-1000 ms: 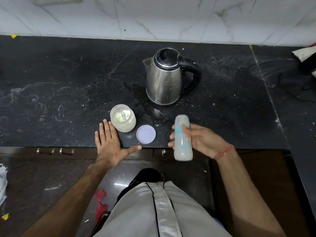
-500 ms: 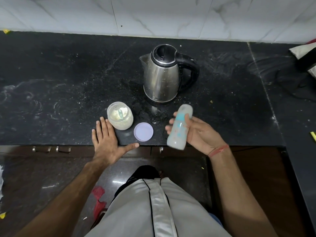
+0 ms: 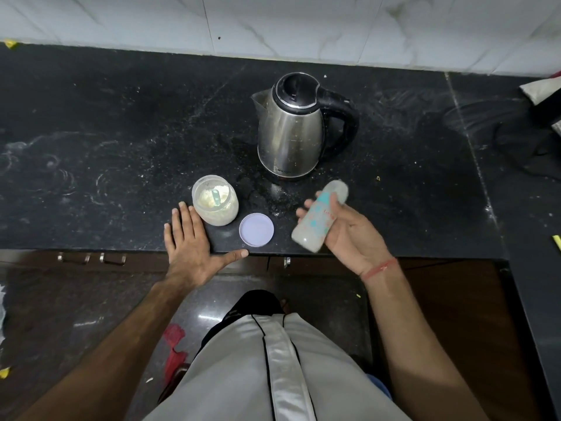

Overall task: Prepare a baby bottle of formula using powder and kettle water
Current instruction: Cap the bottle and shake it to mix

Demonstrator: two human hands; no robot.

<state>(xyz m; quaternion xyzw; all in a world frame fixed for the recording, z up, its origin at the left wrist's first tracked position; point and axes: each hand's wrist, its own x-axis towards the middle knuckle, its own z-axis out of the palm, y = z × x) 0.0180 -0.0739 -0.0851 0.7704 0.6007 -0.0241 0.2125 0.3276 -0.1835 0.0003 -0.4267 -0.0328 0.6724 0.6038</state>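
Note:
My right hand (image 3: 349,235) grips a capped baby bottle (image 3: 318,218) with blue print, tilted so its cap end points up and to the right, above the counter's front edge. Whitish liquid shows inside it. My left hand (image 3: 189,243) lies flat and open on the black counter (image 3: 121,132), its fingertips beside an open clear jar of powder (image 3: 216,205) with a scoop standing in it. The jar's lilac lid (image 3: 256,230) lies flat between the two hands. A steel kettle (image 3: 291,129) with a black handle stands behind, its lid closed.
White marble wall tiles (image 3: 273,22) run along the back of the counter. A dark cord (image 3: 522,147) and a cloth bundle (image 3: 543,92) sit at the far right. Powder specks and water marks cover the counter. Drawer handles (image 3: 91,258) sit below the front edge.
The bottle has gone from nearly upright to tilted, its cap end swinging up and to the right in my right hand. My left hand has stayed flat on the counter.

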